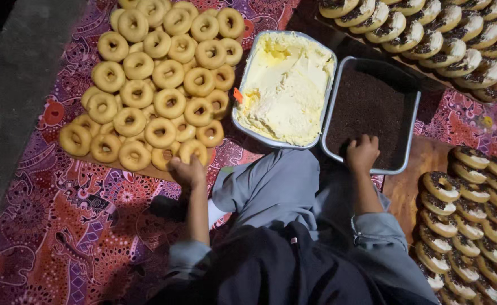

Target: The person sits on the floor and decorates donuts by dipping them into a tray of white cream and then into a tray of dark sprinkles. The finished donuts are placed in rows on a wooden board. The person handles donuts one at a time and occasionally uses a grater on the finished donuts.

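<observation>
My left hand (pixel 187 171) reaches to the near edge of a wooden board piled with plain ring doughnuts (pixel 157 79). Its fingers curl over the rim of the nearest plain doughnut (pixel 193 148). My right hand (pixel 362 152) is down in a metal tray of dark chocolate sprinkles (pixel 373 99), at the tray's near edge. The fingers are bent into the sprinkles, and whatever is under them is hidden. Between the two stands a metal tray of pale yellow cream (pixel 285 85).
Finished doughnuts with cream and sprinkles lie in rows on a board at the right (pixel 469 214) and along the top right (pixel 446 34). My grey-trousered knee (pixel 277 186) sits in the middle. A patterned red cloth (pixel 73 226) covers the floor, with bare grey concrete (pixel 11 85) to the left.
</observation>
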